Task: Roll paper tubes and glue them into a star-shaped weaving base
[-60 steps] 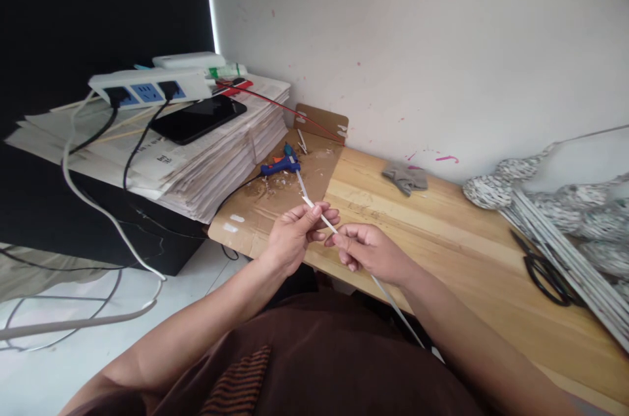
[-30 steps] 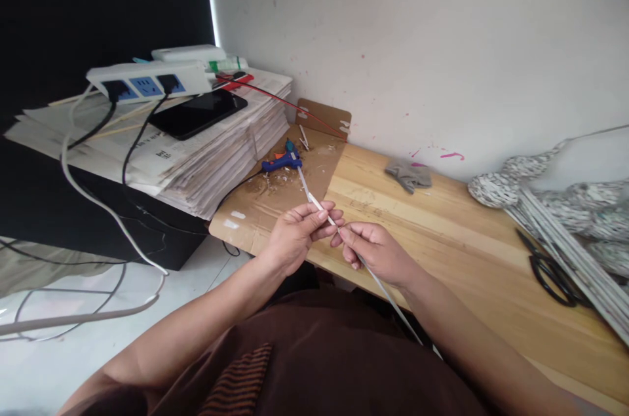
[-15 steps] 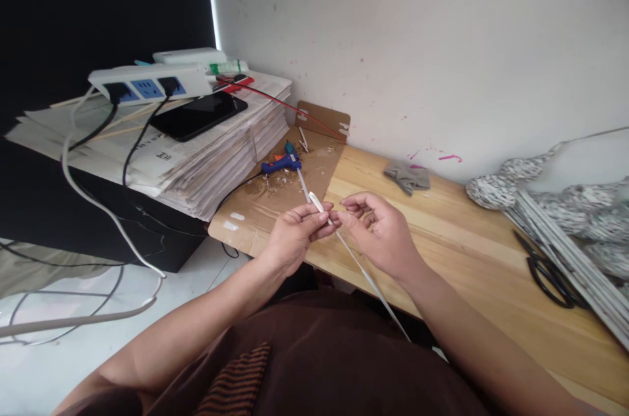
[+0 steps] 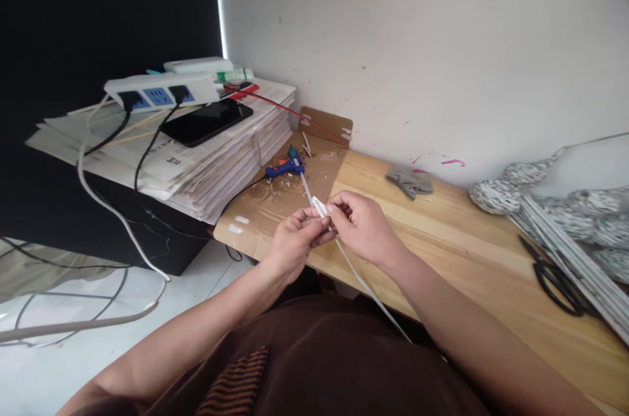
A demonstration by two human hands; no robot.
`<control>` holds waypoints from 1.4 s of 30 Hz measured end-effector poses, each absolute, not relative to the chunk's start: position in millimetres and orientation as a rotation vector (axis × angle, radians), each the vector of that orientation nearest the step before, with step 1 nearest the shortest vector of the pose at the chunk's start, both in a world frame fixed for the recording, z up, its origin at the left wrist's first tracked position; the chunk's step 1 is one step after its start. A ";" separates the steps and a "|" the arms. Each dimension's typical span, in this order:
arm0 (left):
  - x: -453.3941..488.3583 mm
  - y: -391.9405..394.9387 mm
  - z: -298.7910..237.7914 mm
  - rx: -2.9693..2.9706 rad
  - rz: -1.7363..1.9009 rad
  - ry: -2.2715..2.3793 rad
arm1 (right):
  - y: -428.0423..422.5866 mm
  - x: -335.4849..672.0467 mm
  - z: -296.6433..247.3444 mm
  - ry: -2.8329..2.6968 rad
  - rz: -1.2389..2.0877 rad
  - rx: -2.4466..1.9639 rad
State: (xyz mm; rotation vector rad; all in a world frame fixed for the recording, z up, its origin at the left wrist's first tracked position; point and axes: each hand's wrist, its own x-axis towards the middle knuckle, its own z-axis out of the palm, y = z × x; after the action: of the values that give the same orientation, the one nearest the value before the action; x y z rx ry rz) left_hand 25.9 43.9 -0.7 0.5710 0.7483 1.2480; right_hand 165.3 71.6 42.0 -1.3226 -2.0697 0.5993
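Between thumb and fingers, my left hand (image 4: 295, 239) pinches a thin white strip (image 4: 358, 277). Its wider, flat white tip pokes up above the fingers, and its long tail runs down across my lap to the right. My right hand (image 4: 361, 226) is closed on the same strip near that tip, its thumb and forefinger pressed against the side. The fingertips of both hands almost meet. Just beyond them lies a blue glue gun (image 4: 285, 168) with a glue stick (image 4: 306, 189) pointing toward my hands.
Cardboard (image 4: 263, 216) covers the wooden table's (image 4: 442, 252) left end. At left, a paper stack (image 4: 230, 170) carries a phone (image 4: 209, 121) and a power strip (image 4: 196, 85). A grey glove (image 4: 410, 181) lies by the wall; black scissors (image 4: 555, 285) and woven paper pieces (image 4: 496, 196) are at right.
My right hand has moved left and closed onto the strip near its tip; before, its fingers were looser and more apart. The view has shifted slightly.
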 end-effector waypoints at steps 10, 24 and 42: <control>17.0 45.6 -5.1 0.488 1.313 0.731 | 77.7 150.3 44.6 -2.031 0.706 -1.313; -35.9 35.5 0.9 0.528 1.326 0.814 | 140.3 89.7 22.3 -1.549 1.662 -1.233; -57.9 21.5 11.3 0.637 1.227 0.851 | 168.4 56.0 3.9 -1.393 1.276 -1.405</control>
State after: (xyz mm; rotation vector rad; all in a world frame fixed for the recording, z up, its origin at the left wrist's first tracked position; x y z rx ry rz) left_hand -57.9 21.5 11.3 0.6374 0.8508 1.2272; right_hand 56.0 168.4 3.9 -1.4051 -1.3932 1.2756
